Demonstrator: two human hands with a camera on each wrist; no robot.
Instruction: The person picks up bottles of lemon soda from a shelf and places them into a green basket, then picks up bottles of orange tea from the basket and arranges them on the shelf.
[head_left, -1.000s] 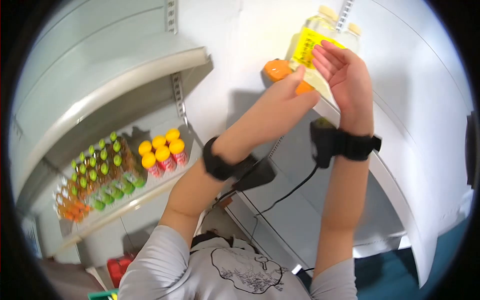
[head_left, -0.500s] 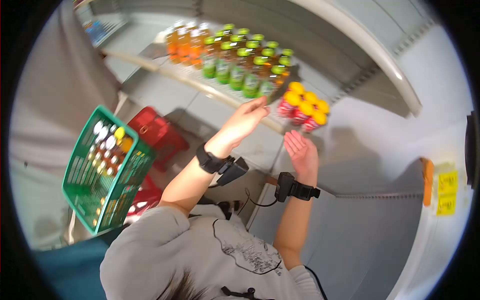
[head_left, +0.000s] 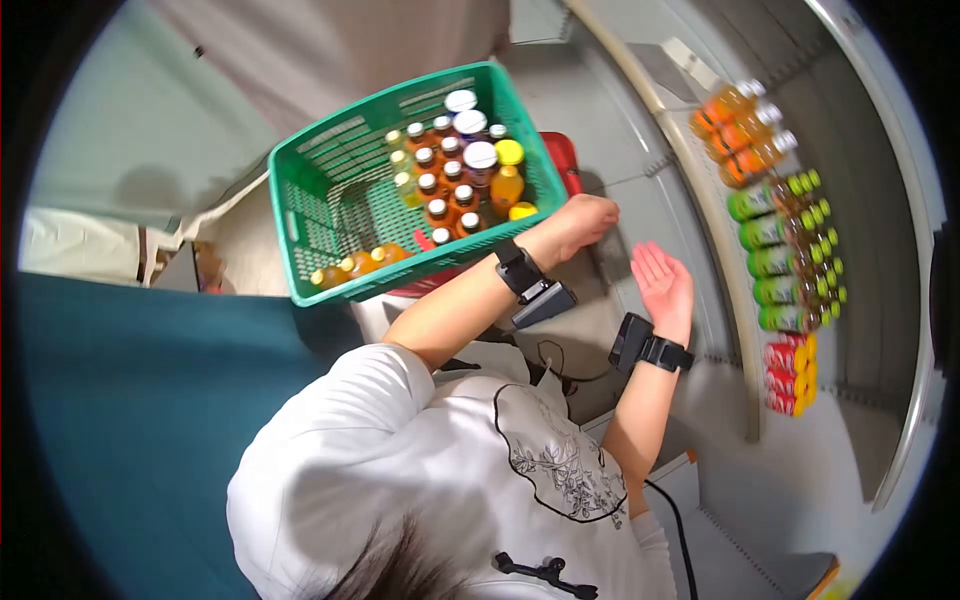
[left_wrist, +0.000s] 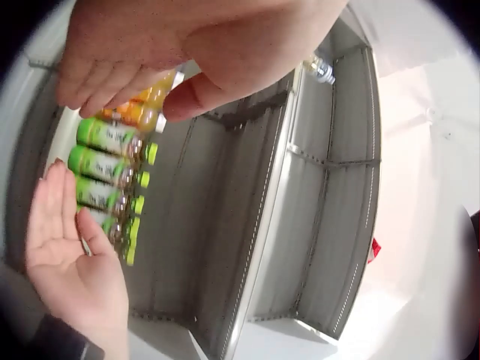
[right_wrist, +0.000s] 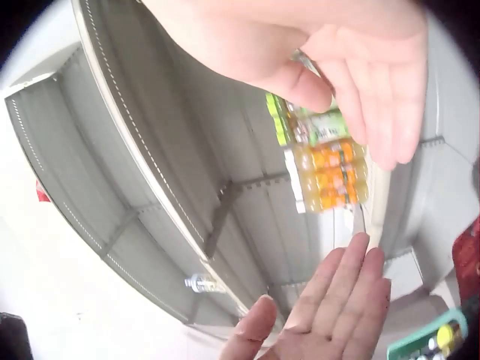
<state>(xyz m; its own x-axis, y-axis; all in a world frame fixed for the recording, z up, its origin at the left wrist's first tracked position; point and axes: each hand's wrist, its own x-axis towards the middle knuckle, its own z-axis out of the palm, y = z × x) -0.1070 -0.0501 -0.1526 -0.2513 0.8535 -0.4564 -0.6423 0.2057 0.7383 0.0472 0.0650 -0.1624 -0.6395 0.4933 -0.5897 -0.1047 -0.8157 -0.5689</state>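
Note:
In the head view my left hand (head_left: 580, 225) hovers just off the right side of a green basket (head_left: 285, 215). Its fingers look straight and hold nothing in the right wrist view, where the left hand (right_wrist: 334, 300) appears low down. My right hand (head_left: 665, 285) is held a little apart from it, palm up, fingers extended, with nothing in it. Inside the basket stand brown bottles with white caps (head_left: 452, 175), jars with white lids (head_left: 480, 157) and a yellow-capped bottle (head_left: 507, 185). Several amber bottles (head_left: 360, 265) lie along its near side.
Beyond my right hand, a shelf carries orange drink bottles (head_left: 740, 130), green-labelled bottles (head_left: 775, 262) and red cans with yellow tops (head_left: 788, 375). A red stool (head_left: 562, 160) shows behind the basket. A teal cloth (head_left: 150, 420) hangs at left.
The view has swung from the shelf with yellow-labelled bottles, past the drinks shelf, to the green basket. Both hands have moved along with it, staying without anything in them.

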